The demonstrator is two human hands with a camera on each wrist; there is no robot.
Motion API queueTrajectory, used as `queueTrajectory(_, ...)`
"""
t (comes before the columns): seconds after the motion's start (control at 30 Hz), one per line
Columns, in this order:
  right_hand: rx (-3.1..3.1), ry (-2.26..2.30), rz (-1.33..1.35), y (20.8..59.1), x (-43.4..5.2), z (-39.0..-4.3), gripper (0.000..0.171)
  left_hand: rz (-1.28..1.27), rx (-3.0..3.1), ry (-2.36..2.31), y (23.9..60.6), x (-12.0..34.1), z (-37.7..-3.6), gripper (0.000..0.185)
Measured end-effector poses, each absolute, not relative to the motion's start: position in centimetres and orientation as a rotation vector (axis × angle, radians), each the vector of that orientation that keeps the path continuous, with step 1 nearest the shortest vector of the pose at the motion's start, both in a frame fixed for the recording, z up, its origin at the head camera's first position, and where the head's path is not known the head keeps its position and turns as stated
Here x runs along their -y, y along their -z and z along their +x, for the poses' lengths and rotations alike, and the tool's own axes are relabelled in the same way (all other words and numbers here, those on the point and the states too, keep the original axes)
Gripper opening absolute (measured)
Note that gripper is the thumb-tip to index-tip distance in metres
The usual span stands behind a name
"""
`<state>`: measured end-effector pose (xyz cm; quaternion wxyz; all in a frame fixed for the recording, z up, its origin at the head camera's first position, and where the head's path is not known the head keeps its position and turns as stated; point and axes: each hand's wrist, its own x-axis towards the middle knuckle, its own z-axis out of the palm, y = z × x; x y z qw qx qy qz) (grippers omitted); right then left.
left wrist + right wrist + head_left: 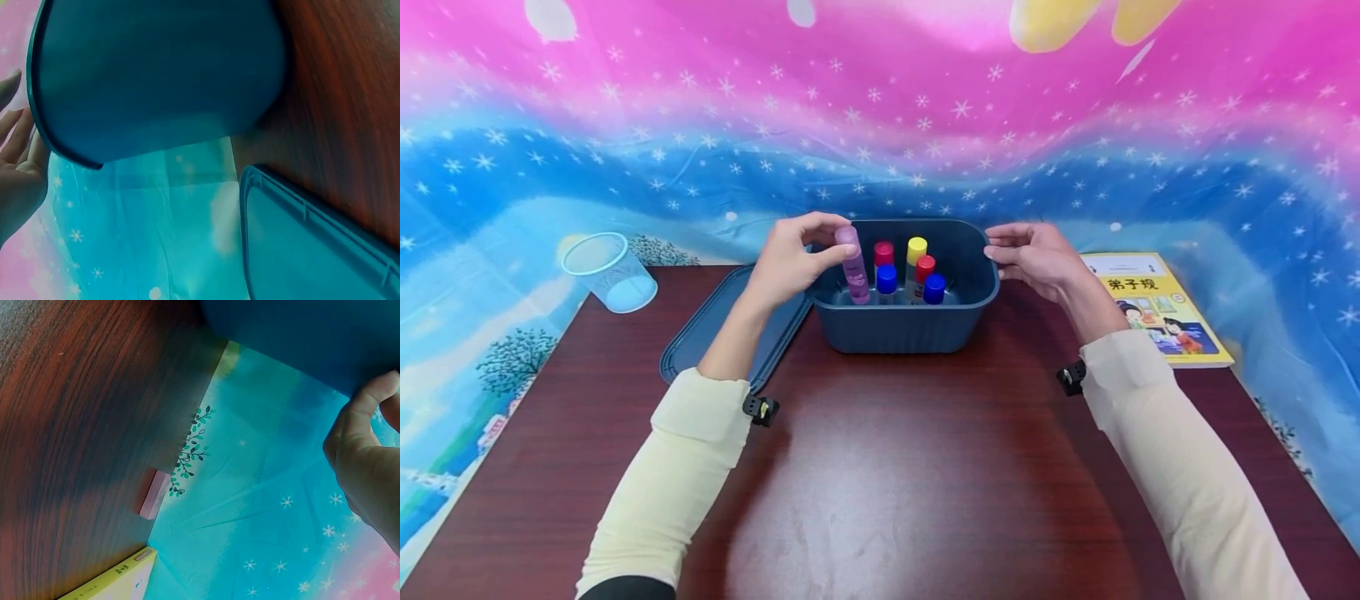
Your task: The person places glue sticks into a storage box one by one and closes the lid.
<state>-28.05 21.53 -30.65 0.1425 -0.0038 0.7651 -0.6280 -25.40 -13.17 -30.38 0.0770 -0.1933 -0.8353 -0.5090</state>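
Observation:
A dark blue storage box (pixel 895 330) stands on the table with several small bottles in it, capped in red, yellow (pixel 917 247) and blue (pixel 887 278). Over its left end, my left hand (pixel 793 258) pinches the top of a slim purple bottle (pixel 854 271) between thumb and fingers; the bottle leans slightly inside the box. My right hand (pixel 1037 258) holds the box's right rim, thumb at the edge and fingertips around it. In the left wrist view the box wall (pixel 156 75) hides part of the hand and the purple bottle.
Left of the box lies its dark blue lid (pixel 730 325), beneath my left forearm. A light blue mesh cup (pixel 613 275) is at the far left. A yellow book (pixel 1157 308) lies right of my right hand. A patterned cloth (pixel 880 108) hangs behind the table.

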Motion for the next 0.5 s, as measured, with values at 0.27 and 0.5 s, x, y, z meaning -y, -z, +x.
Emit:
queueTrajectory(0.27,-2.209,1.816,-0.011,30.7,-21.5,-28.0,0.05,-0.506,2.72,1.398,30.2,11.4,-26.0,0.032)
queueTrajectory(0.5,-2.207,1.822,-0.022,30.7,-21.4,-28.0,0.05,-0.513,2.862,1.315,30.3,10.5,-26.6,0.032)
